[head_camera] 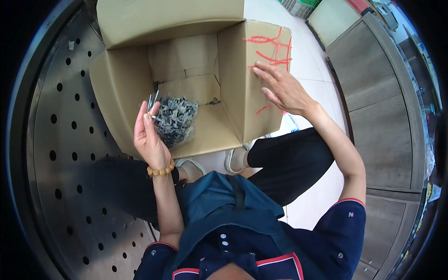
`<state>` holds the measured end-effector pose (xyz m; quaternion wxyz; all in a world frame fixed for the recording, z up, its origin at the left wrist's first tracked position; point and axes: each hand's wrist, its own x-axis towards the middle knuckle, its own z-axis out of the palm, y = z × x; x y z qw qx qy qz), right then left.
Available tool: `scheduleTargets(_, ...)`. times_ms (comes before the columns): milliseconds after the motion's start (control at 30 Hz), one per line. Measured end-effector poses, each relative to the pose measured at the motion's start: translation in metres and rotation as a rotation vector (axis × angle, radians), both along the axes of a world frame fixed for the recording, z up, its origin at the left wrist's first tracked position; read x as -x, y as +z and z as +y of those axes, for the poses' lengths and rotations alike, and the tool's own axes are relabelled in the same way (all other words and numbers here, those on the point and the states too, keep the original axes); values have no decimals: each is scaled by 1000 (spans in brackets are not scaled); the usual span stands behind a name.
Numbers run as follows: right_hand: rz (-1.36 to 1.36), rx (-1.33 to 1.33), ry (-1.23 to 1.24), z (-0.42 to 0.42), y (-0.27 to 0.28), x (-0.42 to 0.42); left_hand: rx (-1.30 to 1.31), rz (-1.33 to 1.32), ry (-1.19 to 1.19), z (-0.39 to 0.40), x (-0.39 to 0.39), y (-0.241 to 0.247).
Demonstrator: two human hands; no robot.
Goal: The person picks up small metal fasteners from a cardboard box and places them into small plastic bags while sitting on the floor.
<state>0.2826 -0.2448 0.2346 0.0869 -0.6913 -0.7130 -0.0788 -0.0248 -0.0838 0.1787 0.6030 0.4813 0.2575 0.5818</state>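
Note:
My left hand [151, 136] pinches a small metal tool with two thin prongs [152, 101] between thumb and fingers; the fingers hide much of it, so I cannot tell its exact kind. Just right of that hand is a clear plastic bag [177, 119] full of curled grey-black pieces that look like dried wood ear fungus. The bag is at the near left of an open cardboard box [196, 140]; whether my hand touches it is unclear. My right hand [287, 89], fingers spread and holding nothing, is over the box's right flap [253, 122], which has red streaks.
Dark crumbs [213, 101] lie inside the box. A perforated metal panel [64, 136] stands along the left. Grey cabinet doors [381, 140] line the right, with pale floor tiles [315, 56] between. My shoes [190, 166] are close below the box's near edge.

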Motion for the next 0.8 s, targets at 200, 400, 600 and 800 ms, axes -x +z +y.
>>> scheduleTargets(200,326,46,139,12,-14,2,3,20,24,0,-1,4)
scheduleTargets(400,967,7,56,21,-28,-15,3,25,20,0,-2,6)
scheduleTargets(600,1373,323,115,33,-15,-10,21,28,-19,1,-3,5)
scheduleTargets(800,1911,338,-3,26,4,-28,45,21,-45,1,-5,4)
